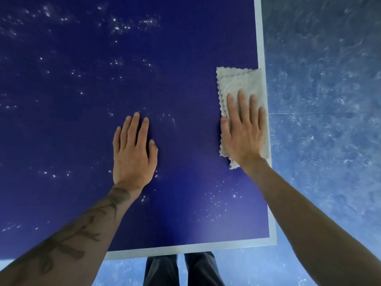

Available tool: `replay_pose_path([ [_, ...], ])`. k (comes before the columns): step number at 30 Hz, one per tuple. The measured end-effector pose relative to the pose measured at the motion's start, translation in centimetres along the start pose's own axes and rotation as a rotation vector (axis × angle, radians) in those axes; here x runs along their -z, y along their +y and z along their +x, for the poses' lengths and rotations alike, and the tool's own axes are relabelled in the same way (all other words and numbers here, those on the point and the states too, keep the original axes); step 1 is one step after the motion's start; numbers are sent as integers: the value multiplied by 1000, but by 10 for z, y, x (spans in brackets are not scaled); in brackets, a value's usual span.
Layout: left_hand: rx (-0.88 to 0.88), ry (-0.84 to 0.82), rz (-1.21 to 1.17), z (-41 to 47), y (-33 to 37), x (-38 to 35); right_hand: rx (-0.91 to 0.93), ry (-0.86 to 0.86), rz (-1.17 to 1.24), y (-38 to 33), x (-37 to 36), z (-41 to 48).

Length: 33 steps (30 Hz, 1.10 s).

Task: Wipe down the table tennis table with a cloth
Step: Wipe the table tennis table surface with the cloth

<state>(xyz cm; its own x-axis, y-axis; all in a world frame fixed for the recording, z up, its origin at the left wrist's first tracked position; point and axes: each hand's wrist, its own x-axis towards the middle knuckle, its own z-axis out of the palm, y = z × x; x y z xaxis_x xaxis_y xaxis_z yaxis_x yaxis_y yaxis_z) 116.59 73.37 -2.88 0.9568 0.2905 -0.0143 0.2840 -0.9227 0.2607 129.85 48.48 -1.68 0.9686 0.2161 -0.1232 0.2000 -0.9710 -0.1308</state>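
The right hand [244, 131] lay flat on the cloth [239, 81], fingers straight and a little spread, the palm covering the cloth's near half. Nothing was pinched or curled round; the hand only pressed down from above. The cloth was pale, fluffy and folded into a long strip with scalloped edges. It lay along the right side of the table [82, 120], its outer edge over the white line [260, 48] that borders the top, and its far half showed bare beyond the fingertips.

The left hand [133, 153] rested palm down on the bare blue surface, well to the left of the cloth and apart from it. Its fingers were straight and close together, the thumb lying out to the side, and it held nothing. A dark tattoo [82, 223] ran up the left forearm.

White specks [117, 27] were scattered over the blue top, thickest at the far left and thinner near the hands. The near right corner of the table showed below the arms. Beyond the edges lay a mottled blue floor [329, 100], and dark trousers [185, 269] showed just under the near edge.
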Motion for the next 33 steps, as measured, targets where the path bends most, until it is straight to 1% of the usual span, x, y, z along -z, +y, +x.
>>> replay_pose_path([
  [1, 2, -2, -2, 0, 0, 0, -32, 0, 13, -11, 0, 10],
  [2, 2, 2, -2, 0, 0, 0, -18, 2, 19, -27, -2, 16],
  [3, -1, 5, -1, 0, 0, 0, 38, 3, 27, -44, -4, 17],
  [4, -6, 6, 1, 1, 0, 0, 130, -4, 26, -58, -6, 11],
  [6, -6, 7, 3, 1, 1, 1, 370, -36, -24, -67, -13, -14],
  [7, -3, 4, 4, 1, 1, 1, 454, -49, -50, -60, -14, -27],
  [8, 0, -2, 1, 1, 1, 1, 492, -50, -65, -47, -15, -36],
  [9, 2, -7, -4, 1, 1, 1, 482, -45, -64, -31, -13, -38],
  [10, 5, -9, -8, 1, 1, 1, 422, -34, -62, -15, -10, -34],
  [12, 5, 3, -10, 1, 1, 1, 240, -20, -65, 5, -4, -15],
  [14, -1, 9, -18, 1, 0, 1, 80, 19, -18, 1, -1, 9],
  [15, -4, 11, -19, 1, 0, 1, 33, 32, 4, -10, -1, 18],
  [16, -7, 15, -16, 1, 0, 0, 27, 32, 18, -25, -2, 22],
  [17, -8, 19, -10, 1, 0, -1, 66, 17, 23, -39, -4, 21],
  [18, -7, 19, -5, 0, -1, -1, 144, -3, 18, -52, -7, 12],
  [20, -5, 13, 0, 0, 0, -2, 362, -40, -15, -62, -14, -20],
  [21, -1, 10, 1, 1, 0, -1, 449, -57, -31, -57, -16, -35],
  [22, 3, 6, -2, 1, 1, 0, 495, -63, -43, -45, -17, -46],
  [23, 5, 3, -8, 1, 1, 0, 491, -62, -48, -30, -16, -50],
  [24, 6, 4, -13, 1, 2, 0, 439, -45, -53, -14, -14, -48],
  [26, 6, 10, -15, 1, 2, 0, 268, -11, -64, 8, -7, -29],
  [29, -1, 16, -9, 0, 1, 0, 60, 32, 22, -2, -2, 6],
  [30, -2, 19, -7, 0, 1, -1, 41, 35, 37, -16, -3, 11],
  [31, -3, 20, -4, 0, 1, -1, 67, 29, 35, -32, -5, 11],
  [33, -7, 10, 4, 0, 1, 0, 238, -8, 1, -54, -11, -11],
])
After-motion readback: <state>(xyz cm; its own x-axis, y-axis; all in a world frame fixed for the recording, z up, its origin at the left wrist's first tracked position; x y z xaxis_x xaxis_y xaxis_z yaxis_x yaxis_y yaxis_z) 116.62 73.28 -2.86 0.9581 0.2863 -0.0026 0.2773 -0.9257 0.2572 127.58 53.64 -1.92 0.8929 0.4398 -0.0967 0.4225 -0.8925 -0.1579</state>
